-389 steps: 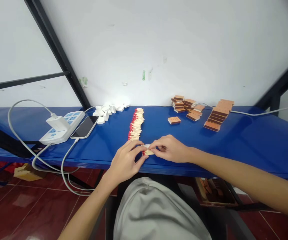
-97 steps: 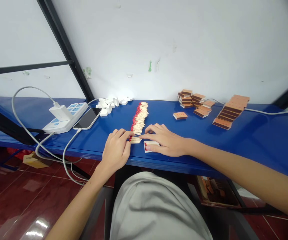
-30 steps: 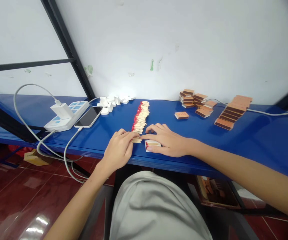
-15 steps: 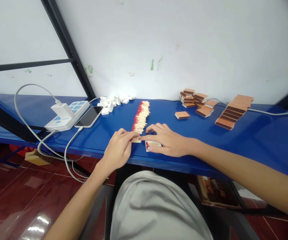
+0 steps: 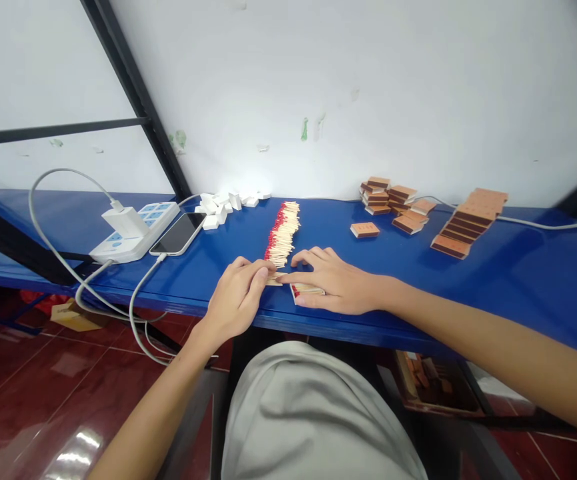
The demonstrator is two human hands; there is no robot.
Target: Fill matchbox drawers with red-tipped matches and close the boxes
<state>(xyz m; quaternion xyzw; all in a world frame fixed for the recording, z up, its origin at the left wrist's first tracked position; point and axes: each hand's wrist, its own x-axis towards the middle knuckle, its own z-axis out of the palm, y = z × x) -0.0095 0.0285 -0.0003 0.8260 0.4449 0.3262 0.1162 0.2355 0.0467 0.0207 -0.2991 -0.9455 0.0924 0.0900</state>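
The left hand [image 5: 234,300] is positioned at the left end of a small bundle of matches [image 5: 275,280] at the near side of the blue table [image 5: 238,243]. Its fingers are curled close together; whether they grip the bundle cannot be told. The right hand [image 5: 343,287] is spread, with a wide gap between thumb and index finger. The index fingertip contacts the right end of the bundle; the thumb lies over the near side of a white tray [image 5: 292,291] containing matches, just right of the bundle. A long row of matches [image 5: 283,233], red heads to the left, extends toward the far side. White pieces [image 5: 221,208] lie far left; a single matchbox [image 5: 365,230] and stacked matchboxes [image 5: 375,198] are located far right.
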